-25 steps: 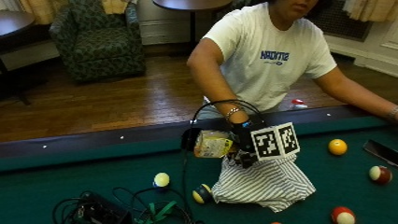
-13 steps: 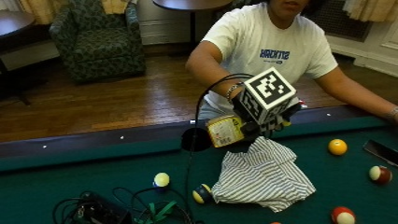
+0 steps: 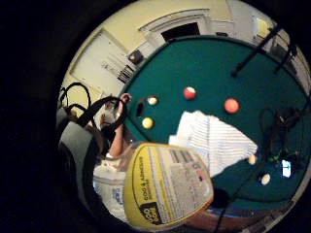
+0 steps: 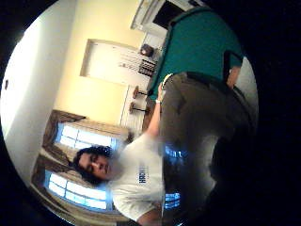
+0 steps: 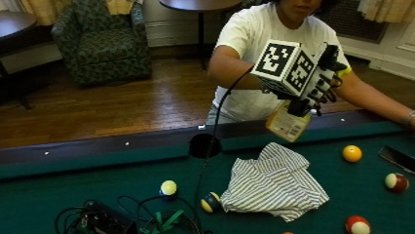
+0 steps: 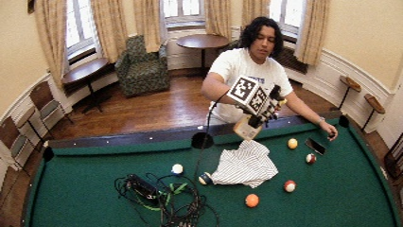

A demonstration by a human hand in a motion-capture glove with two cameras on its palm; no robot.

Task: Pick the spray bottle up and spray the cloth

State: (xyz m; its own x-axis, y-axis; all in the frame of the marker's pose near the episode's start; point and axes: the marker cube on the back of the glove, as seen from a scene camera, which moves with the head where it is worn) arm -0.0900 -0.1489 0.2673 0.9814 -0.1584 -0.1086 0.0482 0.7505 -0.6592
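Right hand: the gloved right hand (image 5: 310, 92) is up in the air, upper right of the middle in the outside view. Its fingers are curled around the top of the spray bottle (image 5: 288, 123).
Spray bottle: it hangs tilted under the hand, above the far edge of the pool table (image 5: 97, 190). It does not touch the table. Its yellow and white label faces the camera. In the little finger side palm view the label (image 3: 167, 184) fills a big part of the picture, so the bottle is close to the palm.
Nozzle: it is hidden behind the hand, so which way it points cannot be told.
Cloth: the striped cloth (image 5: 275, 183) lies crumpled on the green felt, lower right of the middle. It is below the bottle and a bit nearer the camera. The bottle and the cloth are apart.
Other hand: the bare left hand (image 6: 330, 130) rests on the table at the right side of the wide outside view, near a dark flat phone (image 6: 315, 146).
Balls: a yellow ball (image 5: 352, 153) sits to the right of the cloth. A dark and yellow ball (image 5: 211, 202) sits just beside the cloth's lower left edge. An orange ball (image 6: 252, 200) lies nearer the front.
Cables: a pile of black cables (image 6: 157, 194) lies at the lower left of the table.
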